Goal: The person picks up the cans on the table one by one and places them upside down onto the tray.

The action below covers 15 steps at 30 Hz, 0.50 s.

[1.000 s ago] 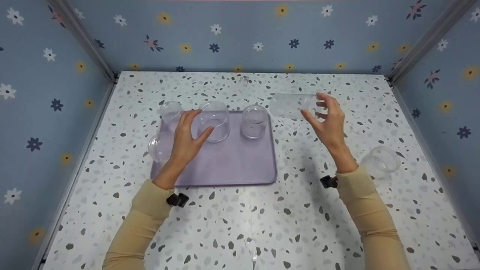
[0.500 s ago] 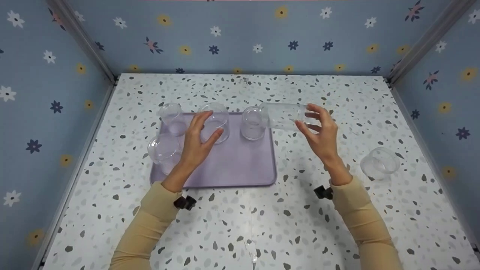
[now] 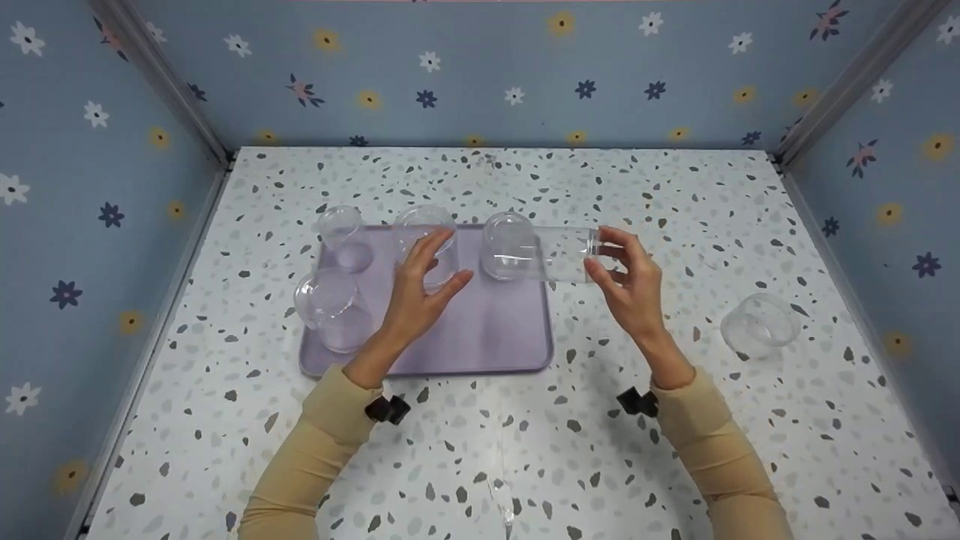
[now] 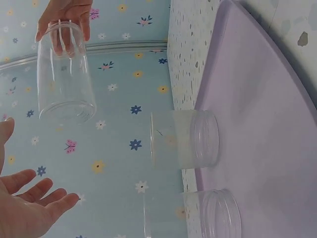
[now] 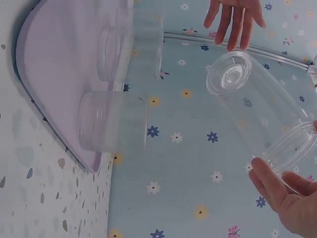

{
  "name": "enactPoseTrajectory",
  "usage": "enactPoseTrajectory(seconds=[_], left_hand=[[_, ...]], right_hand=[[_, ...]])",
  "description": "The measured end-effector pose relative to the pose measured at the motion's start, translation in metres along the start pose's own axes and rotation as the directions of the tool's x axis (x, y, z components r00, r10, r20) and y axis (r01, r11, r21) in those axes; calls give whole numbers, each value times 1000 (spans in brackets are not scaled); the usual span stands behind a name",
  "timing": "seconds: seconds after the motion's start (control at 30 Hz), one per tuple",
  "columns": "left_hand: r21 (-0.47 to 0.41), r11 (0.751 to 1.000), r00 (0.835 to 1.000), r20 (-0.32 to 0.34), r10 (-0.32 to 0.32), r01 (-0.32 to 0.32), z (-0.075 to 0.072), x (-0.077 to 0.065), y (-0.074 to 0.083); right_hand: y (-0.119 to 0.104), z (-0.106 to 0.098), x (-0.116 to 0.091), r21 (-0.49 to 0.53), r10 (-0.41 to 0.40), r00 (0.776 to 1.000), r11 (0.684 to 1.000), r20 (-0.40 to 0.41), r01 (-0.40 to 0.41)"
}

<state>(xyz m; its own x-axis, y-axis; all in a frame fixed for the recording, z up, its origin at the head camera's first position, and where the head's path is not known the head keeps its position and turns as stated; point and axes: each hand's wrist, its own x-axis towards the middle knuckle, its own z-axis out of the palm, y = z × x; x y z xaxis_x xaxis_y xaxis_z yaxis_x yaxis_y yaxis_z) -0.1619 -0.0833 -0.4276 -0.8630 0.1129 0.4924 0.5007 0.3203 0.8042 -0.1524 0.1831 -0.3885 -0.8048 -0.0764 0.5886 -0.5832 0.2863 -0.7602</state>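
My right hand [image 3: 626, 289] grips a tall clear jar [image 3: 566, 255] around its ridged rim end. The jar is held sideways in the air, base pointing left, overlapping the tray's right edge in the head view. In the right wrist view its round base [image 5: 230, 74] is close to the fingertips of my left hand [image 5: 237, 20]. That left hand [image 3: 420, 300] hovers over the lilac tray [image 3: 480, 337], fingers spread and holding nothing. Behind it stands a wide clear jar [image 3: 409, 221], partly hidden. A shorter clear jar [image 4: 183, 139] stands ridged end down at the tray's back right.
Two more clear jars, a small one [image 3: 341, 225] and a larger one [image 3: 330, 307], stand along the tray's left side. Another clear jar [image 3: 761, 326] is on the speckled table at the right. Flower-patterned panels [image 3: 472, 75] enclose the back and sides.
My right hand has brought the tall jar left and nearer, from beyond the tray to over its right edge. My left hand has moved right, away from the left-side jars.
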Motion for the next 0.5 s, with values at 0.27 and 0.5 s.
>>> enactPoseTrajectory(seconds=[0.27,0.5], left_hand=[[-95,995,997,73,-15,22,5,-4,18],[-172,985,991,136,1,23,7,-6,37]], right_hand=[[0,7,-11,142,54,998,988,24,-57],[3,11,-19,197,100,993,974,65,-111]])
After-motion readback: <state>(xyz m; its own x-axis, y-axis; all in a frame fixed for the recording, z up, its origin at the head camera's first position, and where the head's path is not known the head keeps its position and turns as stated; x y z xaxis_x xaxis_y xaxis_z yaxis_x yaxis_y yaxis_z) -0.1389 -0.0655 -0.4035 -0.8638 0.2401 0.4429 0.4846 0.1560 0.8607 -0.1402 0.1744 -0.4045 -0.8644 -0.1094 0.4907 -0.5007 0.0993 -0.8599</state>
